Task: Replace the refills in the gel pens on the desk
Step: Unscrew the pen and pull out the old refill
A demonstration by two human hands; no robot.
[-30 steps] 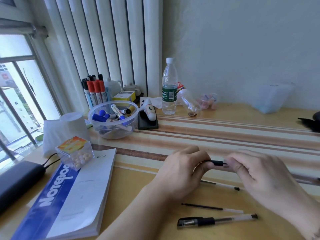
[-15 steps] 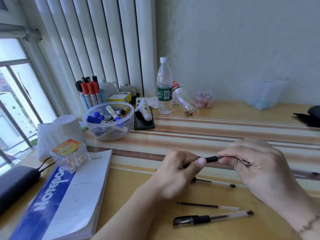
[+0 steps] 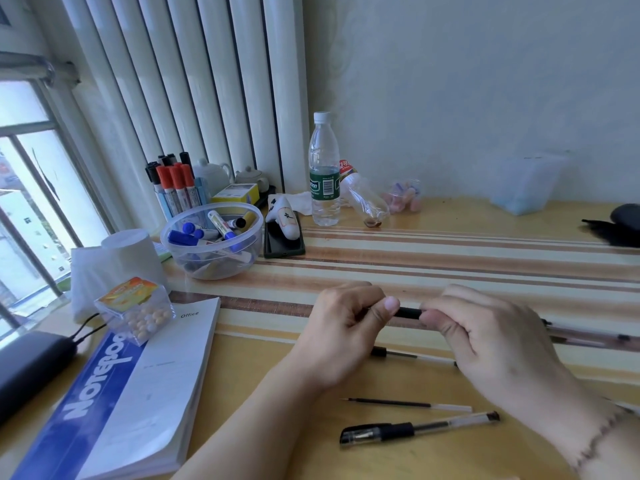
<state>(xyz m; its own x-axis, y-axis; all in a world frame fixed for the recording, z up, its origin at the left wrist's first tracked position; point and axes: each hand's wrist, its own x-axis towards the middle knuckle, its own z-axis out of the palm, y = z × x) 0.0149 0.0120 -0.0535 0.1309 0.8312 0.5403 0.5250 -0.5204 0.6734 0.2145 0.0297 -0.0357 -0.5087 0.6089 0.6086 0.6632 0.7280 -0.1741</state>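
1. Black rubber shows between my two hands: it is the grip section of the gel pen (image 3: 409, 312) I hold level above the striped wooden desk (image 3: 450, 258).
2. My left hand (image 3: 343, 330) is curled at nine o'clock of that grip, thumb and forefinger pinching one end of the pen.
3. My right hand (image 3: 491, 341) is curled at three o'clock, fingers closed over the other end, so most of the barrel is hidden.
4. At six o'clock from my hands lie a capped clear gel pen with a black grip (image 3: 415, 429) and, just above it, a loose thin refill (image 3: 408, 405).
5. Another thin refill with a black end (image 3: 398, 354) lies under my hands, partly covered by the right one.
6. More pens (image 3: 588, 336) lie at three o'clock, too blurred to count.
7. At ten o'clock a clear round plastic bowl (image 3: 211, 263) holds blue-capped and black-capped markers (image 3: 204, 235) lying in a heap.
8. Behind it, a clear holder (image 3: 180, 202) keeps red-capped and black-capped markers upright.
9. At nine o'clock a small clear box with an orange lid (image 3: 135, 306) holds pale round beads and rests on a blue and white notebook (image 3: 138, 393).
10. At twelve o'clock a clear water bottle with a green label (image 3: 323, 171) stands upright, holding a little water at the bottom.
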